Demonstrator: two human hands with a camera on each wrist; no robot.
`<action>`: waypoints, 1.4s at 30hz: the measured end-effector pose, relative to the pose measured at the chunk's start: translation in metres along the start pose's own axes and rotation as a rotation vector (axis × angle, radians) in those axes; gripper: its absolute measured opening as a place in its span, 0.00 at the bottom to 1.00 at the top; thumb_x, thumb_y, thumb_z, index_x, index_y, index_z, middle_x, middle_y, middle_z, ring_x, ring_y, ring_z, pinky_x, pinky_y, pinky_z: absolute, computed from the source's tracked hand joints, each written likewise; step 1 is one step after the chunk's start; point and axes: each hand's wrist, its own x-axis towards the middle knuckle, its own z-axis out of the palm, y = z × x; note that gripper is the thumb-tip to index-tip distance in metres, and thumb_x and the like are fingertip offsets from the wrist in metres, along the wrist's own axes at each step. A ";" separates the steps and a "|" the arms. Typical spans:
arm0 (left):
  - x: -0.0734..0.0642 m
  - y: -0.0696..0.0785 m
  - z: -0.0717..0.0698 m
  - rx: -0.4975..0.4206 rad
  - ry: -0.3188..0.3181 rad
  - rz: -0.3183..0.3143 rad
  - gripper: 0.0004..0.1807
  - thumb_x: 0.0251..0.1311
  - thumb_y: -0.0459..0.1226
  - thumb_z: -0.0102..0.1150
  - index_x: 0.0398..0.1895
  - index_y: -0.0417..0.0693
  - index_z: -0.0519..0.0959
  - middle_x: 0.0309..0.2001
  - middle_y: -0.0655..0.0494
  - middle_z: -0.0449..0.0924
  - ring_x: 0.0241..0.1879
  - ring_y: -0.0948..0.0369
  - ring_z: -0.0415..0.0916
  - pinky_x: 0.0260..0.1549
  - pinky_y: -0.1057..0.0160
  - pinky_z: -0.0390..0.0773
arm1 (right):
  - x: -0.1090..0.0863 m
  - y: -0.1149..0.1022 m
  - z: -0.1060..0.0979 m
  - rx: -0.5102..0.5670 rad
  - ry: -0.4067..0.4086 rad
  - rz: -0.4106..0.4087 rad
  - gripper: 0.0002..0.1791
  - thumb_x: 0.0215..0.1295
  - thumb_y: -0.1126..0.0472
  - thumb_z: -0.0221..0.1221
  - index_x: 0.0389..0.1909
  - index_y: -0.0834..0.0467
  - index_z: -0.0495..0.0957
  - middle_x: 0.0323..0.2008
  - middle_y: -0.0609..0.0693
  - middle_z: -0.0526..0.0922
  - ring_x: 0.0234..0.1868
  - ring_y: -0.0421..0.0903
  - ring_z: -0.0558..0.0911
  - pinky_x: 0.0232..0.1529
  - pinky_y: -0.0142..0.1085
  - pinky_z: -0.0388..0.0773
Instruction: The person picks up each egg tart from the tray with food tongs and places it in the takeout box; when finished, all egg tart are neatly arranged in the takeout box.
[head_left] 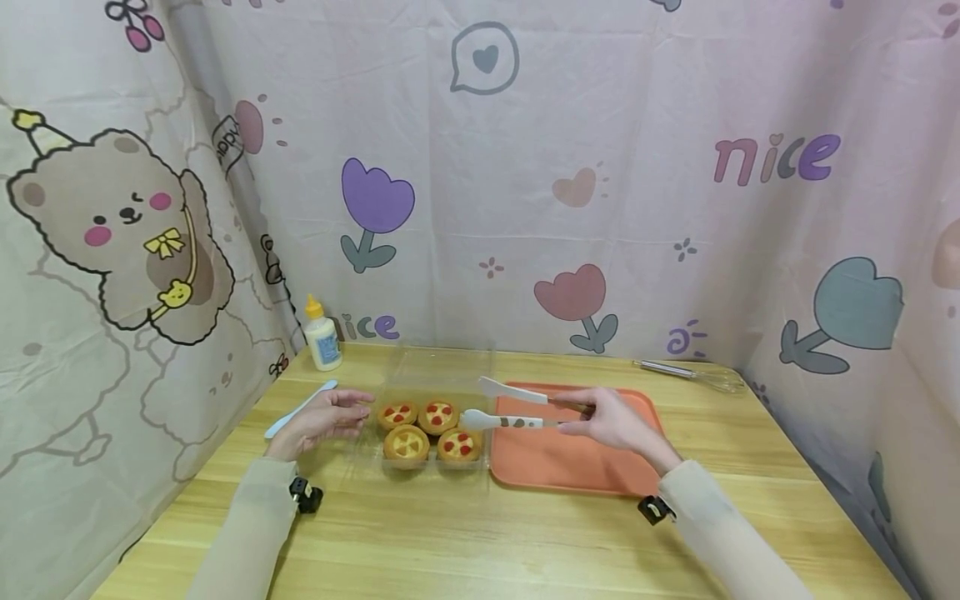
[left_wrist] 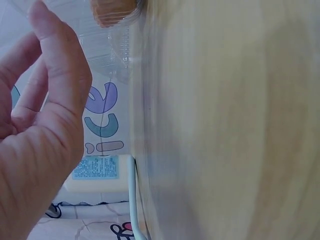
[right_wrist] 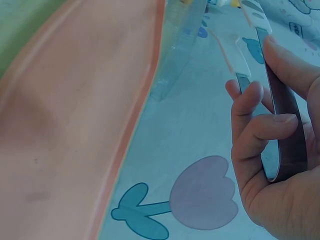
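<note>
My right hand (head_left: 611,421) grips a pair of tongs (head_left: 517,422) with white tips and metal arms; the arms stand apart with nothing between them. In the right wrist view, fingers and thumb wrap the metal bend of the tongs (right_wrist: 290,145). The lower tip overlaps the tarts' right side in the head view. Several small tarts (head_left: 406,447), most topped with red pieces, sit in a clear plastic box (head_left: 442,367) whose lid is raised at the back. At the box's left side is my left hand (head_left: 318,421), fingers loosely bent and holding nothing.
An orange tray (head_left: 570,477) lies right of the box, under the right hand. A pale blue stick-like utensil (head_left: 281,423) lies beside the left hand. Behind it stands a white bottle with a yellow tip (head_left: 324,340). A whisk (head_left: 693,375) lies at the back right.
</note>
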 end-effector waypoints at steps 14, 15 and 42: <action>-0.001 0.000 0.001 0.004 0.016 -0.018 0.30 0.68 0.33 0.56 0.68 0.26 0.61 0.44 0.48 0.82 0.36 0.62 0.82 0.40 0.63 0.86 | -0.015 0.014 -0.003 0.119 0.100 0.007 0.28 0.57 0.54 0.70 0.60 0.49 0.79 0.56 0.51 0.83 0.26 0.39 0.73 0.25 0.28 0.69; -0.002 0.001 0.001 0.005 0.015 -0.017 0.30 0.68 0.33 0.56 0.68 0.26 0.61 0.44 0.48 0.82 0.36 0.62 0.82 0.40 0.63 0.86 | -0.016 0.015 -0.004 0.125 0.103 0.003 0.28 0.57 0.55 0.70 0.60 0.49 0.79 0.57 0.51 0.82 0.28 0.40 0.74 0.26 0.28 0.70; 0.000 -0.001 0.000 -0.041 0.007 -0.006 0.30 0.67 0.32 0.57 0.67 0.25 0.60 0.40 0.51 0.83 0.33 0.65 0.82 0.37 0.65 0.86 | -0.032 0.039 -0.020 0.079 0.145 0.101 0.28 0.56 0.47 0.70 0.58 0.52 0.81 0.57 0.52 0.82 0.55 0.52 0.81 0.47 0.33 0.78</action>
